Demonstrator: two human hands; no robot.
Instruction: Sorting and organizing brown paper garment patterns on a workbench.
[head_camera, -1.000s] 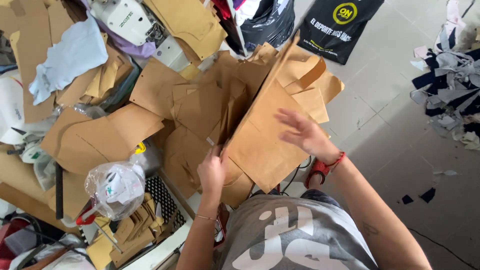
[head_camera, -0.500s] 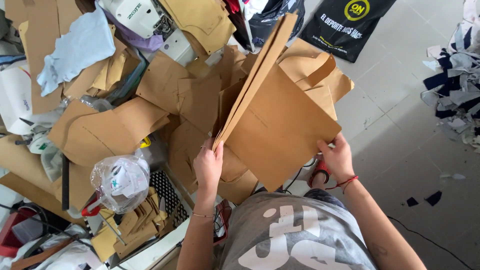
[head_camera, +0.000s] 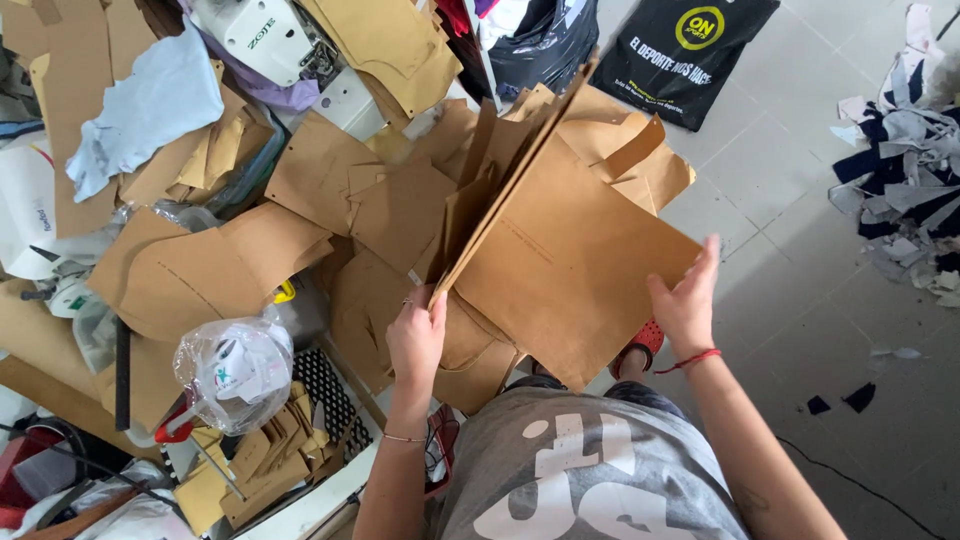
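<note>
My left hand (head_camera: 417, 335) pinches the lower edge of a stack of brown cardboard pattern pieces (head_camera: 520, 160) that stands tilted up on edge. My right hand (head_camera: 686, 298) grips the right edge of a large flat brown cardboard sheet (head_camera: 570, 270) lying lowest in that stack. A red cord circles my right wrist and a thin bracelet my left. More brown cardboard pieces (head_camera: 210, 265) lie heaped to the left on the work surface.
A white sewing machine (head_camera: 265, 40) stands at the top left beside a pale blue cloth (head_camera: 150, 105). A clear plastic bag (head_camera: 235, 370) and a white perforated crate (head_camera: 320, 400) sit lower left. A black plastic bag (head_camera: 685, 55) and fabric scraps (head_camera: 905, 190) lie on the tiled floor.
My right hand came down from above the cardboard and took hold of the big sheet's right edge. The stack has tilted up on edge with my left hand at its bottom.
</note>
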